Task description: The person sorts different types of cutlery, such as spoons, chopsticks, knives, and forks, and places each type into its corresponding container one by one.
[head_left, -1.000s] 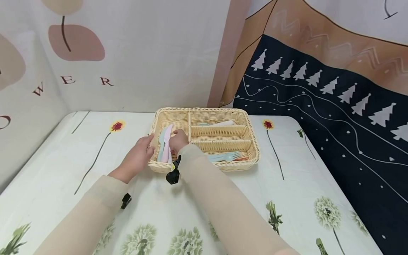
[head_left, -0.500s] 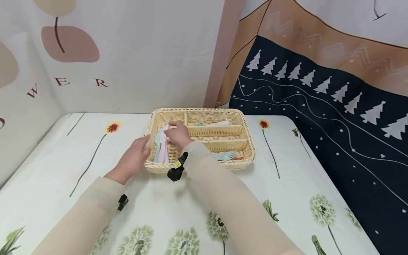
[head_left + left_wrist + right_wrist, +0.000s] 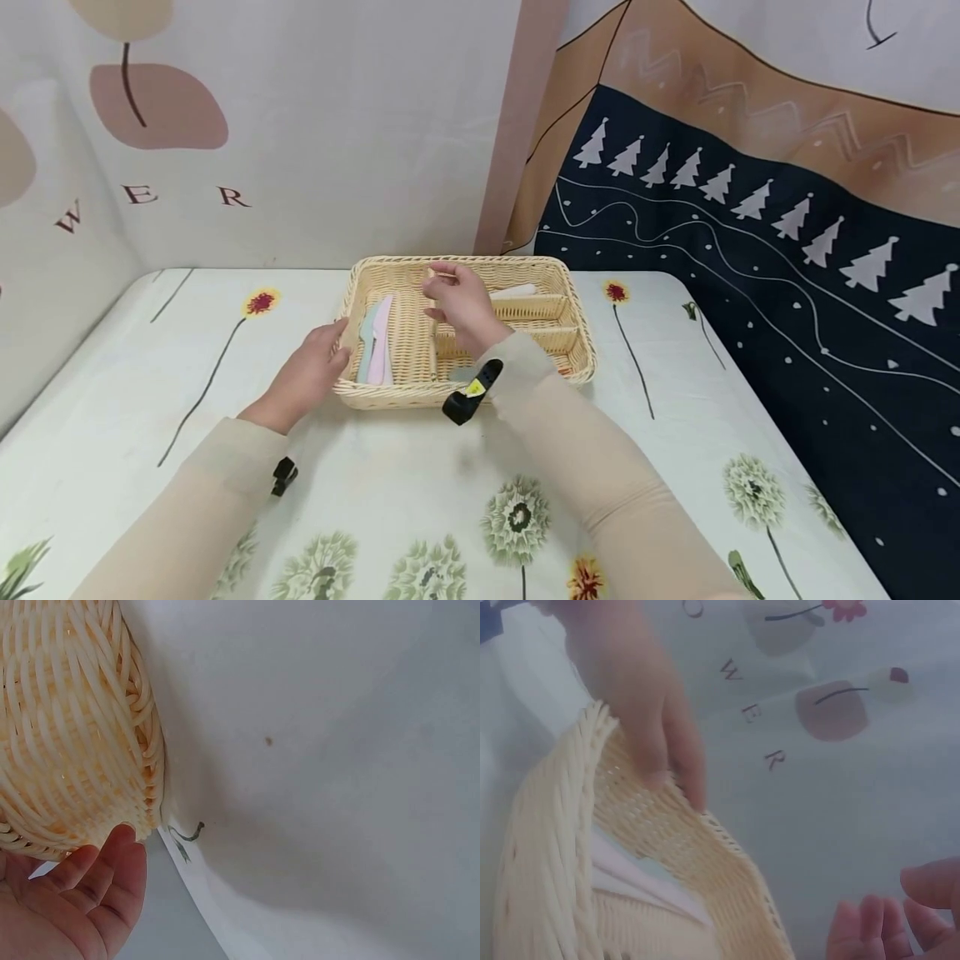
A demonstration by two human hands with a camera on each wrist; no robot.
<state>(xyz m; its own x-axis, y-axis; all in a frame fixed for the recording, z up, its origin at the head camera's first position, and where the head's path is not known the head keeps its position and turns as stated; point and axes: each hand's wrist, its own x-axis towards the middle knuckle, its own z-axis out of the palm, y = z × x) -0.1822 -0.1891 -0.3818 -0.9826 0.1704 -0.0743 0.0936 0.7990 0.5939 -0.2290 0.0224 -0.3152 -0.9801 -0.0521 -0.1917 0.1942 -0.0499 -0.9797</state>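
A woven basket (image 3: 397,392) with several compartments stands at the table's far side. Its left rim is held by my left hand (image 3: 306,375); in the right wrist view the thumb lies inside that rim and the fingers outside. The left wrist view has the left fingers (image 3: 116,877) against the weave. Over the back middle of the basket hovers my right hand (image 3: 461,304), loosely bent and holding nothing. In the left compartment a pink knife (image 3: 379,343) lies beside a pale blue-green knife (image 3: 367,343), with another pale handle (image 3: 387,372) partly under the pink one.
A white handle (image 3: 513,292) lies in the back right compartment. Pale blue cutlery (image 3: 461,373) in the front compartment is mostly hidden by my right wrist. A flower-print cloth (image 3: 360,475) covers the table, and hanging fabric (image 3: 360,150) stands behind it.
My right hand has risen out of the left compartment and moved right and back, leaving the knives lying there. My left hand has stayed at the rim. The head view has shifted slightly.
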